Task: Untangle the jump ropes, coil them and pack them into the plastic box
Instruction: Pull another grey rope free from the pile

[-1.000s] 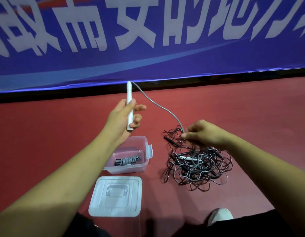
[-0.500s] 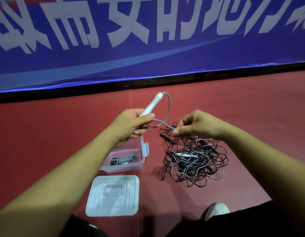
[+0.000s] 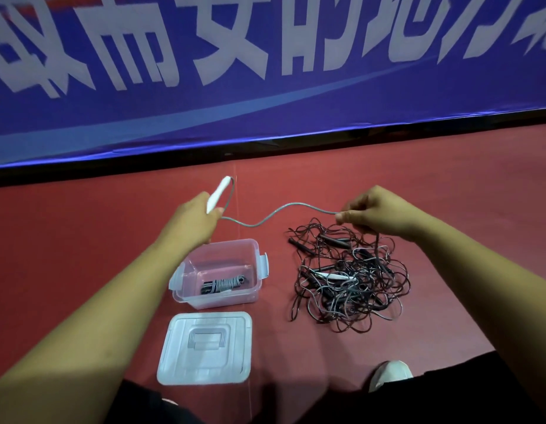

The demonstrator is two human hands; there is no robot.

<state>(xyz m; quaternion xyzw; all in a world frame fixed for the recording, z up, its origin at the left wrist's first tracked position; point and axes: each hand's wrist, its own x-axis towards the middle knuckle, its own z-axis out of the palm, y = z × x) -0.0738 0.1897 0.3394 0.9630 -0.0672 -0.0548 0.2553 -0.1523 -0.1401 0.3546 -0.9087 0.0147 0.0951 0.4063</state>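
- Blue banner with big white characters fills everything behind the plastic box, well beyond it.
- Red floor is what the box sits on.
- Left forearm comes up from the lower left corner and passes over the box's left side. Right forearm comes in from the lower right, well to the right of the box.
- Tangle of ropes, mostly black cord with a few dark handles and a white one mixed in, lies in a heap on the floor right of the box, a gap between them.
- Lid is flat on the floor just in front of the box, handle side up.
- The box itself is clear, open, latches flipped out.
- Left hand is held up just behind the box, fingers wrapped around a white handle that points up and away.
- Right hand is behind and to the right of the box, above the tangle's far edge, thumb and fingertips pinching the grey rope.
- That rope loops off the handle's top and sags in a wave between the two hands, behind the box.
- Coiled rope, grey and bundled, is already lying in the bottom of the box.
- White shoe pokes in, in front and right of the box.
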